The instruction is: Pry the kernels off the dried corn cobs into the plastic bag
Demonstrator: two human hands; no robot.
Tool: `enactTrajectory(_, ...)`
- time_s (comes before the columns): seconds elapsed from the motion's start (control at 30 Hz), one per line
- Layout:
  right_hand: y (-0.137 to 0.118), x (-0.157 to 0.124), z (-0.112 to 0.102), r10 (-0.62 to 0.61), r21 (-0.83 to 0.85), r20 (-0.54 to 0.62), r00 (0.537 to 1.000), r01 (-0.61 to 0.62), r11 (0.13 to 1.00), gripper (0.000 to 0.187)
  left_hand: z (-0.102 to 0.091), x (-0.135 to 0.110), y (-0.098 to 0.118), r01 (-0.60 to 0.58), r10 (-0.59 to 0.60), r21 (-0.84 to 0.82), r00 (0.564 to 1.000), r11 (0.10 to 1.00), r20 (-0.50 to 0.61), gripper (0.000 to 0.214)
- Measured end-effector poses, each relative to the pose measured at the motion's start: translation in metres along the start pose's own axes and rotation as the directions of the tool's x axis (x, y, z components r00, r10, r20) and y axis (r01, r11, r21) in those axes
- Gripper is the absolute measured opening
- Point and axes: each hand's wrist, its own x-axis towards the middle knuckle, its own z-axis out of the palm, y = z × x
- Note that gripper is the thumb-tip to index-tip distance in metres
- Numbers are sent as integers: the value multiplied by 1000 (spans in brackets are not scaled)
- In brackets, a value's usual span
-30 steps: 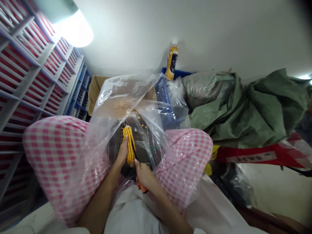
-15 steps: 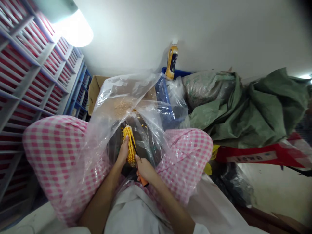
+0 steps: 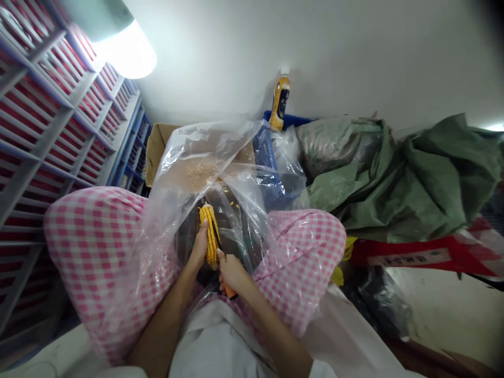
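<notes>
My left hand (image 3: 198,250) is wrapped round the lower part of a yellow corn cob (image 3: 209,234), held upright between my knees. My right hand (image 3: 230,273) is closed on an orange-handled tool (image 3: 228,290) whose dark blade lies against the right side of the cob. A large clear plastic bag (image 3: 205,168) is spread over my pink-checked lap and opens ahead of the cob. Loose kernels and pale crumbs lie in the bag (image 3: 199,173).
A cardboard box (image 3: 155,152) and a blue crate (image 3: 268,152) stand behind the bag. A yellow bottle (image 3: 280,102) stands against the white wall. Green sacks (image 3: 394,173) and a red sack (image 3: 413,254) are piled at right. Shelving with red boxes (image 3: 51,115) runs along the left.
The right hand and its tool have slid a little up along the cob. The view has shifted slightly to the left; the left hand keeps its hold.
</notes>
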Motion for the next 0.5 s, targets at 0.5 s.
enactTrajectory(0.5, -17, -3, -24, 91, 75, 137, 986, -102, 992, 42, 2, -4, -4, -23, 24, -25, 999, 999, 45, 49)
